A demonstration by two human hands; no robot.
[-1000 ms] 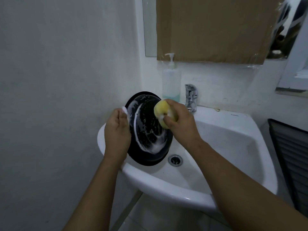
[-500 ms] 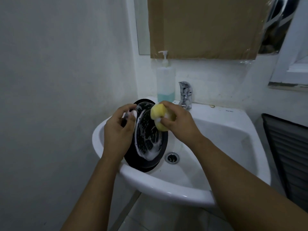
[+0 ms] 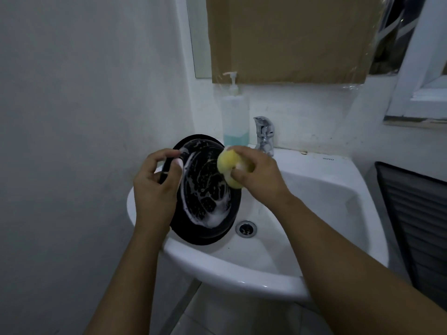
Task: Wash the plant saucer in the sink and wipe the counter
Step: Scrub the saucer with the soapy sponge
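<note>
Grip: The black plant saucer (image 3: 205, 187) is being gripped by the left hand (image 3: 154, 189), with the fingers curled round its left rim. The yellow sponge (image 3: 227, 165) is being pinched between the thumb and fingers of the right hand (image 3: 256, 175).
Sink (image 3: 242, 269): The saucer is being held inside the left part of the white basin, its lower edge close to the front rim; whether it is touching cannot be told. Drips are likely being caught best if it is being worked low over the bowl, left of the drain (image 3: 246, 228).
Saucer: It is being tilted almost upright, with the inner face being turned towards the right hand. A firm hold is being called for, since the soapy rim is probably slippery.
Sponge: It is being pressed against the upper right edge of the saucer. The whole ring is probably best being covered by turning the saucer with the left hand while the sponge is being drawn along the rim.
Suds: Foam is being spread in streaks across the inner face and is gathering at the lower part. No water is seen running from the tap (image 3: 264, 134), so rinsing is being judged as not yet done.
</note>
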